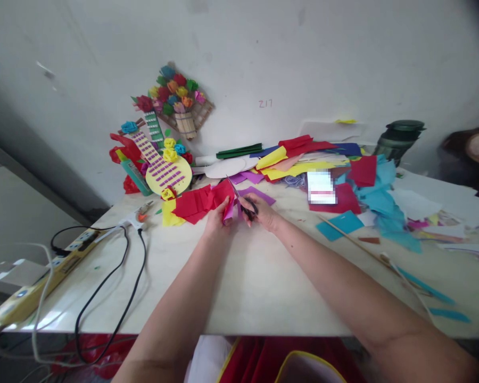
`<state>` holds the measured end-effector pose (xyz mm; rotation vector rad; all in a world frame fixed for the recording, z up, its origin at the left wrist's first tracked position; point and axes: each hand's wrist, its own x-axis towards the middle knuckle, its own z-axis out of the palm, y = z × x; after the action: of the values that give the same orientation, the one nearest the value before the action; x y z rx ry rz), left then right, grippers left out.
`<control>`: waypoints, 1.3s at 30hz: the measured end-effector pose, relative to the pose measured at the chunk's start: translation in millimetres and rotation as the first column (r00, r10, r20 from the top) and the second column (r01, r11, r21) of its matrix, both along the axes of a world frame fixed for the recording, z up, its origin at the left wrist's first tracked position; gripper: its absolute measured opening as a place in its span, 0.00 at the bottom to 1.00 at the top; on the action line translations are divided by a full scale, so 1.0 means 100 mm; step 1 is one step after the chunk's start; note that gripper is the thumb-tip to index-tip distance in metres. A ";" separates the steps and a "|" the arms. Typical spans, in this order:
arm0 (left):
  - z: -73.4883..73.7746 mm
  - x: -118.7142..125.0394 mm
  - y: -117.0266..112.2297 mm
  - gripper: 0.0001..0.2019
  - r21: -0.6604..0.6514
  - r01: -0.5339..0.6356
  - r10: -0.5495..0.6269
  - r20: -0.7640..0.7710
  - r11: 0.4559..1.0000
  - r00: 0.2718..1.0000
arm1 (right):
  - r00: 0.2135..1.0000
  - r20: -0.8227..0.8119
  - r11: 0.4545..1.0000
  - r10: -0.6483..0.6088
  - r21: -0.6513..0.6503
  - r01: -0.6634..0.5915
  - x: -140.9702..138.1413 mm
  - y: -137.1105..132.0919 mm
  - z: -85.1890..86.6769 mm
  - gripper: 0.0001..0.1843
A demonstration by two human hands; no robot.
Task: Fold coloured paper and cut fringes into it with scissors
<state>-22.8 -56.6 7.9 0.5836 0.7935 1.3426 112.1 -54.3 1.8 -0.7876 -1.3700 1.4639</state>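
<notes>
My left hand is closed around a layered piece of red and purple paper. In my right hand are dark-handled scissors, their blades pointing up and left against the edge of that paper. Just left of my hands lies a strip of red crepe paper, partly over a yellow sheet. A loose purple sheet rests behind my right hand. My fingers partly hide the held paper, so I cannot tell how far it is cut.
A paper guitar with flowers and a glue bottle stand at back left. A hot glue gun and power strip lie left. A phone, blue paper scraps, a thin stick and a dark bottle are right.
</notes>
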 end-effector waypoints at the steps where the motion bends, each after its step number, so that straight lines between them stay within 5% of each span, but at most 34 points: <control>1: 0.00 0.00 0.00 0.07 -0.004 0.000 0.000 0.000 1.000 1.000 | 1.000 -0.007 1.000 -0.006 -0.003 0.006 -0.01 0.00 -0.01 0.20; 24: -0.02 0.00 0.01 0.09 0.020 -0.022 0.023 -0.065 1.000 0.998 | 0.990 -0.041 0.991 -0.135 0.014 0.135 -0.04 0.03 -0.03 0.23; 39: 0.01 -0.01 -0.02 0.07 0.019 0.017 -0.016 -0.032 1.000 0.999 | 1.000 -0.024 1.000 0.001 0.009 -0.001 0.05 0.02 0.05 0.22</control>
<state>-23.5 -58.8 8.9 0.6266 0.8011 1.3297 117.6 -52.8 7.0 -0.7610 -1.3579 1.4628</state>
